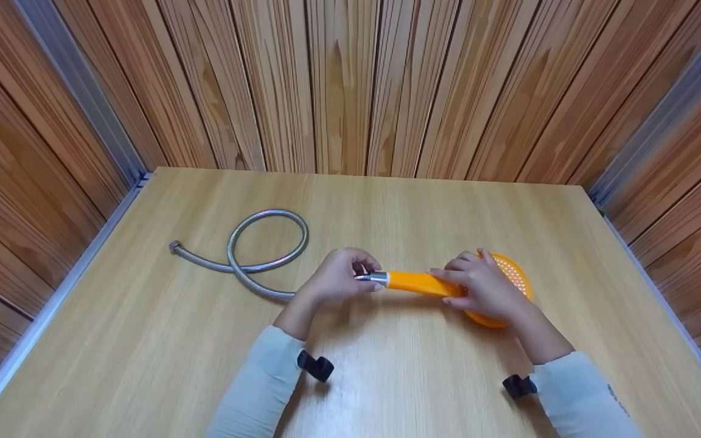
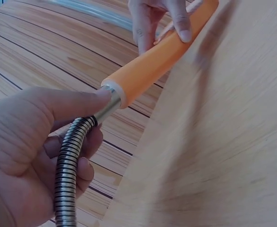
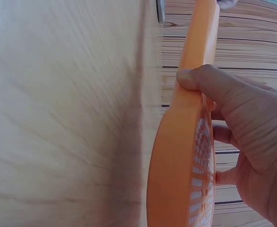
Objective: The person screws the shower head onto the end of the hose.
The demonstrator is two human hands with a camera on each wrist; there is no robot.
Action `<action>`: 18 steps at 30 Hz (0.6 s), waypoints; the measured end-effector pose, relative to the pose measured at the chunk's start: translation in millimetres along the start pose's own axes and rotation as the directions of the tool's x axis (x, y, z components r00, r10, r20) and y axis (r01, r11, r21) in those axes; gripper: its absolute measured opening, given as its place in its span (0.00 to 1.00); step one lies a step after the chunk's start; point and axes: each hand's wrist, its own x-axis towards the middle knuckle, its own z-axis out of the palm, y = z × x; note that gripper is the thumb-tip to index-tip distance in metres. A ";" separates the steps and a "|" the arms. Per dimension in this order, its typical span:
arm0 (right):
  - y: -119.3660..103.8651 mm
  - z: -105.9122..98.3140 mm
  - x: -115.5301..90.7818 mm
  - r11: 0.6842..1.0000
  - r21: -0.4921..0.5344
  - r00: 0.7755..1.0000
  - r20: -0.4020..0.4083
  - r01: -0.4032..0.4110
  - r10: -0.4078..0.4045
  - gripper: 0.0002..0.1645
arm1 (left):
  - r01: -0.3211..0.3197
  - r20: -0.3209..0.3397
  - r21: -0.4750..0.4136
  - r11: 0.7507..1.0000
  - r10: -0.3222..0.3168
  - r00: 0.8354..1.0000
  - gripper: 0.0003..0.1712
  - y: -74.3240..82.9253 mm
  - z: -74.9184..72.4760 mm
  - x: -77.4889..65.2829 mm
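Observation:
An orange shower head (image 1: 421, 283) with a white-dotted spray face is held above the table, its handle pointing left. My right hand (image 1: 478, 283) grips it where the handle meets the round head, thumb on one side in the right wrist view. At the handle's end, my left hand (image 1: 341, 274) pinches the silver metal connector (image 2: 111, 105) of a flexible metal shower hose (image 2: 67, 175). The connector sits against the handle's end; whether it is threaded on cannot be told. Behind the left hand, the hose (image 1: 268, 213) runs into a loop lying on the table.
The hose's other end, a hex nut (image 1: 174, 247), lies toward the table's left side. A light wooden table (image 1: 143, 365) spreads under everything, bounded by wood-plank walls (image 1: 344, 85) and grey metal edge strips (image 1: 40, 340). Black wrist mounts (image 1: 316, 366) sit on both sleeves.

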 end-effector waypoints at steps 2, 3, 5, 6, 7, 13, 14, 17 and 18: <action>-0.3 -1.2 -0.2 1.000 0.003 1.000 0.005 -0.011 0.011 0.31 | 0.020 0.012 0.003 1.000 -0.020 1.000 0.15 -0.5 -0.4 -0.1; -0.6 -1.8 -0.3 1.000 0.005 1.000 0.010 -0.016 0.016 0.31 | 0.032 0.021 0.003 0.999 -0.032 0.999 0.16 -0.8 -0.5 -0.1; -1.1 -2.8 -0.1 1.000 0.003 1.000 0.020 -0.023 0.023 0.31 | 0.053 0.038 -0.007 0.999 -0.053 0.998 0.16 -1.0 -0.7 -0.7; -1.6 -3.0 0.1 1.000 0.001 0.999 0.024 -0.024 0.024 0.31 | 0.058 0.045 -0.014 0.998 -0.058 0.997 0.16 -1.1 -0.6 -0.9; -1.9 -3.1 0.3 1.000 -0.001 0.999 0.028 -0.025 0.025 0.31 | 0.060 0.051 -0.021 0.998 -0.059 0.997 0.14 -1.1 -0.7 -1.1; -3.3 -2.3 1.4 1.000 0.003 0.999 0.035 -0.021 0.021 0.31 | 0.018 0.035 -0.028 0.999 -0.017 0.999 0.08 0.0 -2.2 -1.7; -3.3 -2.2 1.3 1.000 0.006 0.999 0.034 -0.022 0.022 0.31 | 0.008 0.030 -0.024 1.000 -0.008 1.000 0.09 0.3 -2.4 -1.6; -2.8 -1.8 0.9 1.000 0.011 0.999 0.025 -0.025 0.025 0.31 | -0.007 0.023 -0.010 1.000 0.008 1.000 0.11 1.0 -3.0 -1.7; -2.5 -1.8 0.6 1.000 0.011 0.999 0.021 -0.025 0.025 0.31 | -0.005 0.023 -0.003 1.000 0.005 1.000 0.11 1.1 -3.2 -1.8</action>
